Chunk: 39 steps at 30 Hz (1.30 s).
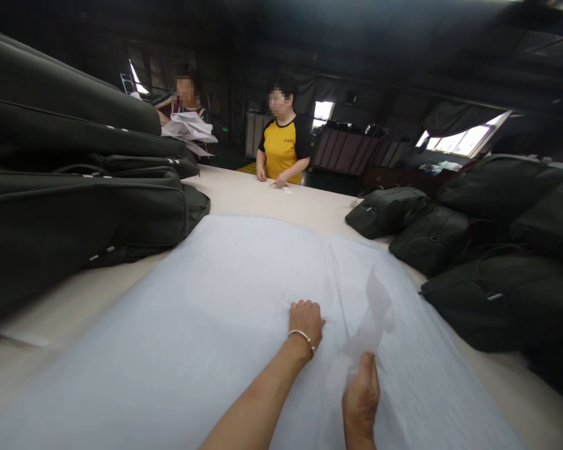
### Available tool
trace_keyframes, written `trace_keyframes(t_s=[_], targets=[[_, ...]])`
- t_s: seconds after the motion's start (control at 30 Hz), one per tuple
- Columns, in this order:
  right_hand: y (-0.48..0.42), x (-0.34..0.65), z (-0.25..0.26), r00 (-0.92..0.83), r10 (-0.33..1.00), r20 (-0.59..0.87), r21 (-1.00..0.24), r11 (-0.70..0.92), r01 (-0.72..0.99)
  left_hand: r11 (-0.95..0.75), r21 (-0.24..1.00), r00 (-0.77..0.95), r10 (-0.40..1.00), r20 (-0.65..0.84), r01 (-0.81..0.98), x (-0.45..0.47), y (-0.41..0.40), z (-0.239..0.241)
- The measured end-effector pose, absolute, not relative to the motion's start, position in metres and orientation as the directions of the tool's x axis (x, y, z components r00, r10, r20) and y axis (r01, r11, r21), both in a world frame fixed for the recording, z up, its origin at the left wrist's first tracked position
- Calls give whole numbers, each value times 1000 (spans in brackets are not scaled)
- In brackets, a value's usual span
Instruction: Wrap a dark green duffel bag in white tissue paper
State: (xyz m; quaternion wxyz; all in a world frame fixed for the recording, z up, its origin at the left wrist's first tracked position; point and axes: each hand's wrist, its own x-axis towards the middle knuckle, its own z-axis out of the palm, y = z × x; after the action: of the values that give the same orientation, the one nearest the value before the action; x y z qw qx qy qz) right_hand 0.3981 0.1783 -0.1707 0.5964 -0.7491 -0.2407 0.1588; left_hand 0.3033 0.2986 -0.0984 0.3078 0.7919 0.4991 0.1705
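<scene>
A large, thin white sheet (225, 287) lies spread across the table in front of me; whether it is paper, plastic or cloth I cannot tell. My left hand (306, 320), with a bracelet at the wrist, rests on its middle with the fingers curled in, and small creases run out from the knuckles. Just right of it and nearer to me, my right hand (362, 392) is closed with the thumb upward, on a raised, see-through fold of the sheet. That fold is blurred, and the right fingertips are hidden behind the hand.
Dark bags or cases (84, 206) are stacked high on the left. More dark bags (502, 294) are piled along the right. Across the pale table (244, 194) stands a person in a yellow shirt (281, 147), hands on small white slips. Another person (187, 103) holds crumpled white material (190, 128).
</scene>
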Motion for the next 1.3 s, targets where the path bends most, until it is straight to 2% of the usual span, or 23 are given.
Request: trace_keyframes(t_s=[0.1, 0.17, 0.23, 0.3, 0.37, 0.43, 0.5, 0.57, 0.63, 0.7, 0.77, 0.83, 0.87, 0.93, 1.07, 1.13, 1.23, 1.3], targets=[[180, 386, -149, 866, 499, -23, -965, -238, 112, -195, 845, 357, 934, 5, 499, 291, 304, -95], [182, 380, -136, 842, 539, -22, -958, -253, 137, -94, 953, 258, 966, 17, 288, 273, 315, -90], [189, 372, -124, 813, 581, 31, -938, -265, 225, -15, 1000, 150, 989, 12, 22, 244, 330, -81], [202, 360, -118, 762, 636, 121, -890, -270, 367, 19, 971, 70, 998, -3, -236, 210, 343, -69], [221, 345, -118, 695, 698, 172, -803, -309, 510, 24, 907, 25, 1000, -15, -421, 177, 353, -54], [240, 331, -123, 625, 760, 178, -672, -370, 642, 6, 843, -9, 1000, -13, -538, 152, 358, -40], [254, 324, -128, 575, 803, 154, -536, -421, 732, -59, 811, -70, 997, 22, -581, 141, 359, -29], [260, 326, -128, 562, 821, 106, -467, -457, 757, -133, 815, -132, 989, 70, -564, 140, 359, -24], [259, 336, -125, 551, 828, 104, -450, -454, 769, -176, 848, -163, 981, 108, -500, 147, 357, -24], [253, 346, -122, 433, 879, 198, -388, -336, 858, -199, 887, -167, 976, 141, -416, 160, 355, -27], [247, 353, -124, 212, 943, 258, -262, -143, 954, -229, 928, -155, 969, 190, -295, 177, 352, -34], [244, 356, -130, 69, 976, 208, -174, -32, 984, -261, 953, -112, 963, 246, -151, 198, 347, -44], [244, 357, -133, 57, 984, 166, -163, -30, 986, -274, 959, -73, 961, 268, -77, 210, 344, -51], [248, 359, -139, 104, 989, 104, -200, -81, 976, -287, 956, 28, 958, 286, 64, 230, 338, -66], [257, 367, -143, 212, 976, 52, -431, -170, 886, -298, 917, 237, 942, 237, 267, 248, 330, -96], [258, 369, -146, 239, 967, 85, -488, -169, 857, -356, 838, 352, 911, 213, 413, 247, 327, -105], [257, 367, -152, 252, 943, 217, -480, -122, 869, -473, 571, 485, 863, 143, 671, 244, 325, -112], [255, 365, -157, 261, 922, 285, -480, -99, 872, -502, 425, 509, 854, 107, 753, 245, 324, -115]])
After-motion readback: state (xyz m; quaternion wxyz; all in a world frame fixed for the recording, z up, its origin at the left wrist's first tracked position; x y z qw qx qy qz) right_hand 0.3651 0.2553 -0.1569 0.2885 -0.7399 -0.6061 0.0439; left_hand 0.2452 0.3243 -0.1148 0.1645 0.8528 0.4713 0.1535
